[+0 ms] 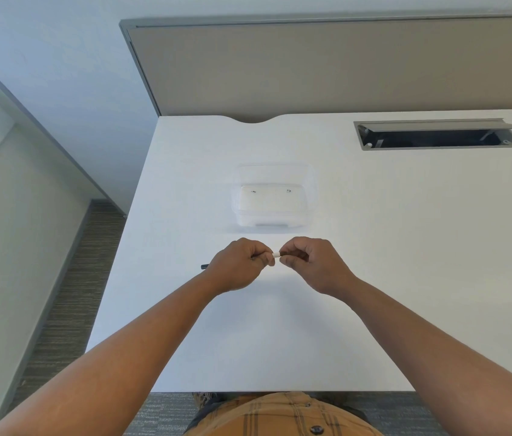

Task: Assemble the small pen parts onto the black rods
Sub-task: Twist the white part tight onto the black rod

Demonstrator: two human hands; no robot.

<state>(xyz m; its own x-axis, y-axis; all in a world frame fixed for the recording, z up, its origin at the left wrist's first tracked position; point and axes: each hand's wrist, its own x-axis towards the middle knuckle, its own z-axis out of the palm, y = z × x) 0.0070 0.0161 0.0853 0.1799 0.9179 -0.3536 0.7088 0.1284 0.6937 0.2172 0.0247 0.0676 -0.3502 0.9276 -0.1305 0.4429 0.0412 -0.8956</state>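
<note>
My left hand point(239, 265) is closed around a thin black rod point(205, 265), whose tail end sticks out past the hand to the left. A small white pen part point(276, 255) shows between the two hands, at the tip of the rod. My right hand point(309, 262) pinches that white part from the right with thumb and fingertips. Both hands hover just above the white desk point(374, 247), near its middle. Most of the rod is hidden inside my left fist.
A clear plastic box point(273, 196) sits on the desk just beyond the hands, with two tiny dark bits inside. An open grey cable hatch point(437, 135) lies at the back right. A partition panel stands behind the desk, whose left edge drops to carpet.
</note>
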